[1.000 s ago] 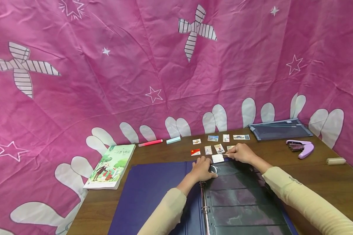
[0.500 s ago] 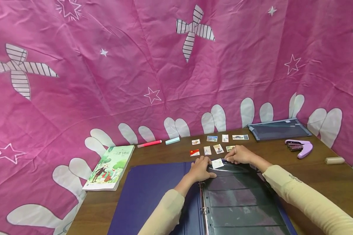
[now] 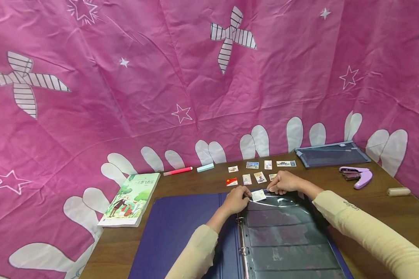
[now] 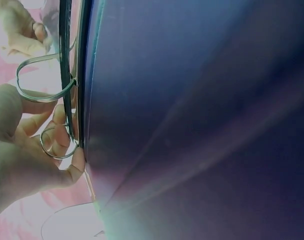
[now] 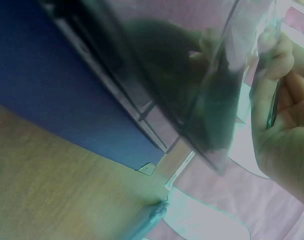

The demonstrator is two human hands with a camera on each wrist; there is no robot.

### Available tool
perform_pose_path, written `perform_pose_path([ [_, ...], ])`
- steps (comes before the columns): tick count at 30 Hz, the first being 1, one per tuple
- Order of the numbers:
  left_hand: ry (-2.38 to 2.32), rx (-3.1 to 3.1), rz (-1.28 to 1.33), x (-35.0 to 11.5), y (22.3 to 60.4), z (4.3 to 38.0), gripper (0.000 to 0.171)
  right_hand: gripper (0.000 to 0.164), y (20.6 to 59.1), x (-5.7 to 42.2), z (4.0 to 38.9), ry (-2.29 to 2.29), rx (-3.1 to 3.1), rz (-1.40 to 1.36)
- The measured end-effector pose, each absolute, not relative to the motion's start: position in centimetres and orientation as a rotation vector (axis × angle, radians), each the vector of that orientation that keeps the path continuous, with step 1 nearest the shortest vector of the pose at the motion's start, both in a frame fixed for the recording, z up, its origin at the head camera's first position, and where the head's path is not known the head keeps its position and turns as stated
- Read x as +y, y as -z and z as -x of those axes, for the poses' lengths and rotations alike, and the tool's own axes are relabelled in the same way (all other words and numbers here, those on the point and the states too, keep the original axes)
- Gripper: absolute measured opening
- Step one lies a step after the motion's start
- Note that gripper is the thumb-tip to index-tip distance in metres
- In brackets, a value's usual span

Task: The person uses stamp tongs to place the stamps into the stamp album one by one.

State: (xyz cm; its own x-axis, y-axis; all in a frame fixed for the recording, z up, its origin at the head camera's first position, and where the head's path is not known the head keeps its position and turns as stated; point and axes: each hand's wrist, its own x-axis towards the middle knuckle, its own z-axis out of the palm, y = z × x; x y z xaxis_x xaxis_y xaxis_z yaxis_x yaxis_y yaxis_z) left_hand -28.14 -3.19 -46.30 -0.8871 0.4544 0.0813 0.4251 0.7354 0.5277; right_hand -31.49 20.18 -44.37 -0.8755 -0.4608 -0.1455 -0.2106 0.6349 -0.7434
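Note:
A ring-binder stamp album [image 3: 185,232] lies open, its dark pocket page [image 3: 290,236] on the right side. At that page's top inner corner my left hand [image 3: 235,200] pinches the page edge, close to the rings [image 4: 44,80]. A small white stamp [image 3: 258,195] sits at the top pocket, between both hands. My right hand [image 3: 284,183] holds slim metal tweezers [image 5: 273,107], their tips near the stamp's right side; whether they grip it is hard to tell. In the right wrist view the page [image 5: 192,90] stands bent up from the cover.
Several small stamps [image 3: 260,177] lie in two rows behind the album. A green book [image 3: 130,199], red marker [image 3: 178,171] and light-blue stick [image 3: 205,167] are at left. Right of these stand a zip pouch [image 3: 331,155], purple stapler [image 3: 361,176] and beige roll [image 3: 399,191].
The white stamp has come down toward me from beyond the page edge onto the top pocket. My left thumb has drawn in to the page's upper edge, and the page bows more.

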Motion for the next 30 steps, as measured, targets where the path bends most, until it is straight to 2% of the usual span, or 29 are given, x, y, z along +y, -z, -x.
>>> perform_pose_path([
  [13, -0.995, 2.924, -0.59, -2.2, 46.5, 28.3, 0.004, 0.018, 44.0, 19.6, 30.8, 1.01, 2.67, 0.498],
  [30, -0.924, 2.972, -0.666, -2.2, 47.1, 28.5, 0.008, 0.015, 43.9, 20.6, 32.7, 0.913, 2.5, 0.457],
])
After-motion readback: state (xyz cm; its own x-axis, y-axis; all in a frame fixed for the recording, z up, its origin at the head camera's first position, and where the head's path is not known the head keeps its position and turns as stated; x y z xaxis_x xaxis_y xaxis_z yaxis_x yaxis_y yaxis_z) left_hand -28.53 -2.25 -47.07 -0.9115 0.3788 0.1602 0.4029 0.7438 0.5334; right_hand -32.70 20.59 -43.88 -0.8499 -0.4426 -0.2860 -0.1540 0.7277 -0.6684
